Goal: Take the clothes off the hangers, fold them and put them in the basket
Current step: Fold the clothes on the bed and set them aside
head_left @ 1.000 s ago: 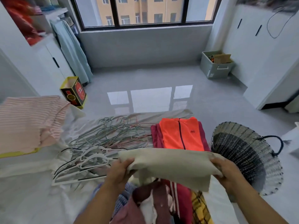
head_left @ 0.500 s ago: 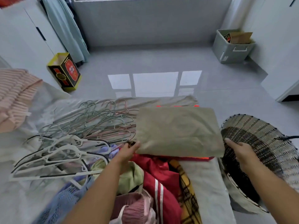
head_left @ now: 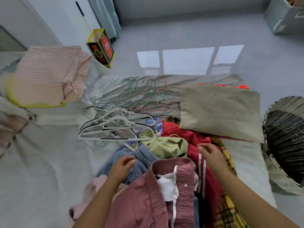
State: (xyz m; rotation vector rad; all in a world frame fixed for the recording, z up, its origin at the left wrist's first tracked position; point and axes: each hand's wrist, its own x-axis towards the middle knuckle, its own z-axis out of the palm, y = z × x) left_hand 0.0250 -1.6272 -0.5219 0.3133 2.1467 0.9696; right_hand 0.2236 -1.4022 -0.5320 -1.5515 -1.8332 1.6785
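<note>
My left hand [head_left: 122, 165] hovers over the blue knit [head_left: 141, 159], fingers loosely curled, holding nothing. My right hand [head_left: 212, 155] is above the red garment [head_left: 195, 139], fingers relaxed, also holding nothing. A mauve garment [head_left: 148, 199] tops the unfolded heap at the near edge of the bed [head_left: 41, 162]. The folded beige garment [head_left: 220, 112] lies flat by the bed's right edge. The basket [head_left: 286, 137] sits tipped just off that edge. Hangers [head_left: 125, 109] lie heaped mid-bed.
</note>
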